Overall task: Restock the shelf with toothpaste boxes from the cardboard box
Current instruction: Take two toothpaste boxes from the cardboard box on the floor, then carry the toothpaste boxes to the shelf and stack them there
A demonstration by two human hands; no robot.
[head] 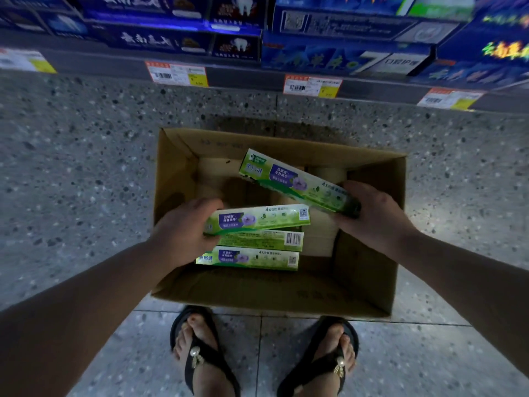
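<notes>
An open cardboard box [369,285] stands on the floor in front of my feet. My right hand [375,213] grips the near end of a green toothpaste box [289,181], which is tilted and lifted over the carton's middle. My left hand [183,230] holds the left end of a second green toothpaste box [263,219], lying level above the carton's front. Two more green toothpaste boxes [257,257] lie inside, just below it. The shelf [243,71] runs along the top, stacked with blue toothpaste boxes [160,38].
Price tags [177,74] hang on the shelf's front rail. My feet in black sandals [200,356] stand right behind the carton on the speckled stone floor [71,167]. Bare floor lies to the left and right of the carton.
</notes>
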